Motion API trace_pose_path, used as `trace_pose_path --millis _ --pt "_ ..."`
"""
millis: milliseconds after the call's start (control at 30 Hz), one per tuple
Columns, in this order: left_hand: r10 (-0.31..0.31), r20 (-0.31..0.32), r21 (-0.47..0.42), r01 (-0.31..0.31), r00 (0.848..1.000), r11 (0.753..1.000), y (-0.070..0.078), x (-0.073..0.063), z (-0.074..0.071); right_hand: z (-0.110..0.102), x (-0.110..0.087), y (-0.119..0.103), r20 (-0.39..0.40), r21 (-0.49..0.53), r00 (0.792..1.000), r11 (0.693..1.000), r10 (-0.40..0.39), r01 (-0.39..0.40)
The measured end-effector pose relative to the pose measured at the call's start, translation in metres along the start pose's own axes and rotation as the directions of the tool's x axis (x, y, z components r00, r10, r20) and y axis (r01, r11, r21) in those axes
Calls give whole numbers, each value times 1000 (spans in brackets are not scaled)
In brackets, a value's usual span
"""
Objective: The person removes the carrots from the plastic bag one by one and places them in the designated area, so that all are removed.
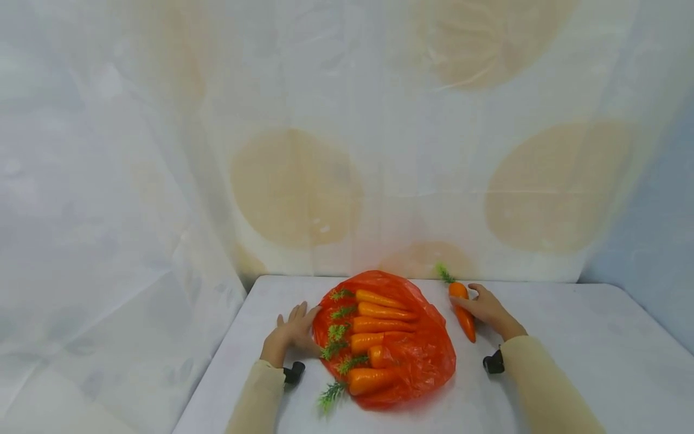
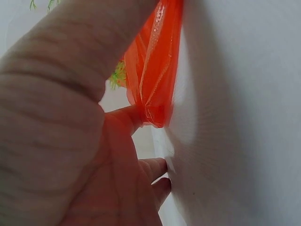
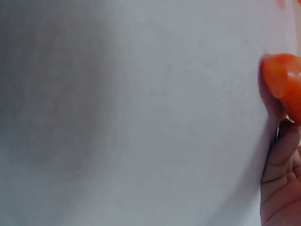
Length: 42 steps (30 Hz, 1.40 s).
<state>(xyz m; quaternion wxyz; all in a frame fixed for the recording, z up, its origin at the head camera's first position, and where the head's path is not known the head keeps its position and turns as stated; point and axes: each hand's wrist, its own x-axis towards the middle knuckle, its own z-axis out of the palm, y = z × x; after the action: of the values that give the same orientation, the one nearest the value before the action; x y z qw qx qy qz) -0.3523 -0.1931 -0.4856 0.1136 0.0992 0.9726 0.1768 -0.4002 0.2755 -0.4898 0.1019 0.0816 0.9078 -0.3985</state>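
Observation:
A red plastic bag (image 1: 428,361) lies spread on the table. Several glossy carrots (image 1: 382,325) rest on and partly inside it, side by side, their green tops pointing left. At the bag's left edge is my left hand (image 1: 295,331), fingers spread and touching the film; in the left wrist view a finger reaches the red film (image 2: 157,70). To the right of the bag, a single carrot (image 1: 467,325) with a green top lies slanted, tip toward me. My right hand (image 1: 488,310) holds it, the thumb across its upper part. In the right wrist view that carrot (image 3: 282,77) shows only partly.
A white-covered table (image 1: 575,349) bears everything. Behind it hangs a pale curtain (image 1: 412,150) with tan circles, and another pale sheet (image 1: 108,241) hangs at the left. Each wrist wears a small black camera, such as the right camera (image 1: 493,363).

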Motion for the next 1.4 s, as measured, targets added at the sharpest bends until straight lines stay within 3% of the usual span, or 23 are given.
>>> trace_pose_path --millis 267,600,867,1067,1400 --pt "6 0 2 -6 1000 1000 3 -1 -1 -11 -4 -2 6 -33 1000 999 -18 19" --pt "10 -10 -1 -10 1000 1000 1 -1 -2 -28 -19 -22 -13 -54 982 981 -188 187" --pt "5 -3 -1 -5 1000 1000 2 -1 -1 -29 -34 -47 -67 -79 946 947 -317 312" --pt "1 0 -7 -1 1000 1000 1 -2 -2 -20 -42 -67 -23 -52 923 923 -383 382" --pt "4 1 -8 -4 1000 1000 0 -1 0 -5 -56 -87 24 -51 864 862 -503 504"
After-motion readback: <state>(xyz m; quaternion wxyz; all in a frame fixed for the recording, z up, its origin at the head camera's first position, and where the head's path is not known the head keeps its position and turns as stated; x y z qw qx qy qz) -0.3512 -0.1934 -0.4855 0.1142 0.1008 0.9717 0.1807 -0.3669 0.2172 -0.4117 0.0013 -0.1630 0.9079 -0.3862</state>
